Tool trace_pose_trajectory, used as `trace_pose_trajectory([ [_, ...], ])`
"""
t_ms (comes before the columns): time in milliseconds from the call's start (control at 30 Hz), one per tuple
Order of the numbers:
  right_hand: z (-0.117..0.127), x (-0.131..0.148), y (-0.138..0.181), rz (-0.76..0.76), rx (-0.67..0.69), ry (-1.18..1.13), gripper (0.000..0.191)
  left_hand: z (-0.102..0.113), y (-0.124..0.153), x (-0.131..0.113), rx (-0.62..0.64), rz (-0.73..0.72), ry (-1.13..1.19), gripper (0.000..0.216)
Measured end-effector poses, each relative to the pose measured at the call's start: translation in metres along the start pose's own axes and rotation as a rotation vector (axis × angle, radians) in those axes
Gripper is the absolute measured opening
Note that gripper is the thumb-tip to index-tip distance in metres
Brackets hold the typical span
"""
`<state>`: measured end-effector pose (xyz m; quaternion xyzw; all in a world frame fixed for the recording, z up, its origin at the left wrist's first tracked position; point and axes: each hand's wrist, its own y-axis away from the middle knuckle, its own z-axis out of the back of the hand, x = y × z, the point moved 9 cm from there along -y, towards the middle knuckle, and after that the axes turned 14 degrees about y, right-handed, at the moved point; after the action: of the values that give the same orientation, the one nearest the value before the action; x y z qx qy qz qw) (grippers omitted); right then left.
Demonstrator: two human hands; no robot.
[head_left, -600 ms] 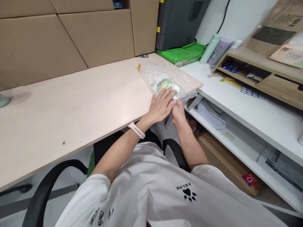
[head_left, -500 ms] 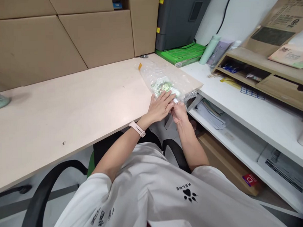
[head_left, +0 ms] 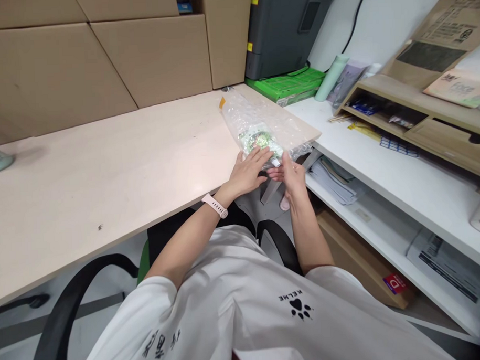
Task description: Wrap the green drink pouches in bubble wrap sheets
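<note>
A clear bubble-wrap package (head_left: pixel 261 125) with something green inside lies at the right end of the pale wooden desk (head_left: pixel 106 169), its near end at the desk edge. My left hand (head_left: pixel 248 172), with a pink watch on its wrist, lies flat with fingers stretched on the near end of the package. Just right of it, at the desk edge, my right hand (head_left: pixel 292 175) has its fingers pinched on the near edge of the bubble wrap. The green item is partly hidden by the wrap.
Flattened cardboard (head_left: pixel 102 59) leans along the back of the desk. A dark grey printer (head_left: pixel 285 31) stands on a green mat (head_left: pixel 290 86). White shelves (head_left: pixel 381 159) at right hold papers and a wooden organiser (head_left: pixel 419 116). Black chair armrests (head_left: pixel 71 301) sit below the desk.
My right hand moved right and slightly up along the package's near edge. My left hand slid a little toward me. The package stayed put.
</note>
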<state>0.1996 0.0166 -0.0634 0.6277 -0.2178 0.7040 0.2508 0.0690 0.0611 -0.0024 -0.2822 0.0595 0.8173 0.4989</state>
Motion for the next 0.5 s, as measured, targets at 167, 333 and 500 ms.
trace_pose_trajectory([
  [167, 0.041, 0.039, 0.014, 0.448, -0.360, 0.449, 0.034, 0.001, 0.001, -0.004, -0.073, 0.006, -0.070, 0.065],
  [333, 0.002, 0.053, 0.028, 0.743, -0.113, 0.801, 0.051, 0.004, -0.003, -0.003, -0.182, 0.024, -0.067, 0.058],
  [500, -0.019, 0.051, 0.039, 0.779, -0.103, 0.917, 0.047, 0.018, 0.007, 0.001, -0.202, 0.098, -0.080, 0.051],
])
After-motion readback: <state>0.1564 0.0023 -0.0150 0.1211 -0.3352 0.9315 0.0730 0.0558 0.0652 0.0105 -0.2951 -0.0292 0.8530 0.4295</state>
